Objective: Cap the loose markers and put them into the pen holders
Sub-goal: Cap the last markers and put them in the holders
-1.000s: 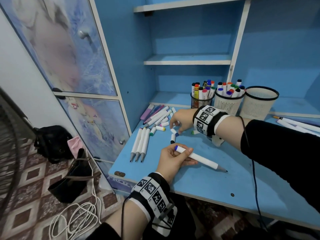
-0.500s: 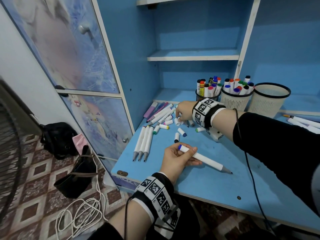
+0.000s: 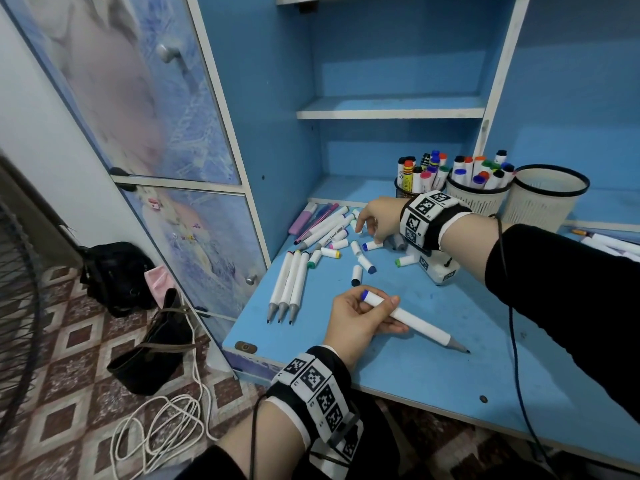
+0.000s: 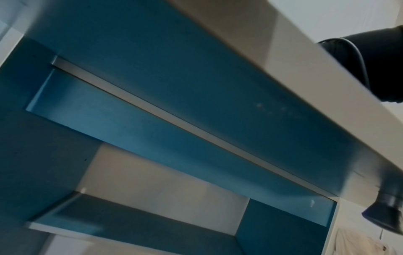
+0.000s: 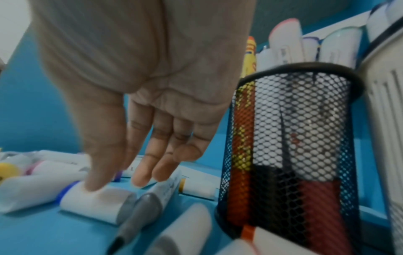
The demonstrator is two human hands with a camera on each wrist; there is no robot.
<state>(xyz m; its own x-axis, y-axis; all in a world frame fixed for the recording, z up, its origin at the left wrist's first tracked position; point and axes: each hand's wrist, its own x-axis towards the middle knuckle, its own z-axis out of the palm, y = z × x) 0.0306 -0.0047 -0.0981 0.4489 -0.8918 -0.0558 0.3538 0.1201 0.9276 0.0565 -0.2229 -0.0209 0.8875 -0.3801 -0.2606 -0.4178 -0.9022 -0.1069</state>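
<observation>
My left hand (image 3: 360, 317) grips an uncapped white marker (image 3: 412, 320) near the desk's front, blue end up by the thumb, grey tip pointing right. My right hand (image 3: 363, 230) reaches down into the loose caps (image 3: 367, 263) at the back left. In the right wrist view its fingers (image 5: 141, 172) are straight and the thumb touches a white cap with a blue end (image 5: 93, 205); it holds nothing. A black mesh holder (image 3: 403, 194) and a white holder (image 3: 474, 200) are full of capped markers. A second white holder (image 3: 545, 202) looks empty. The left wrist view shows only shelves.
Three uncapped markers (image 3: 289, 285) lie side by side at the desk's left edge. A heap of markers and pens (image 3: 323, 225) lies by the cabinet wall. More markers (image 3: 609, 242) lie at the far right. A shelf board (image 3: 391, 112) hangs above the holders.
My right hand has moved back and left from the caps in mid-desk to those nearer the marker heap. The left hand keeps the marker in the same place.
</observation>
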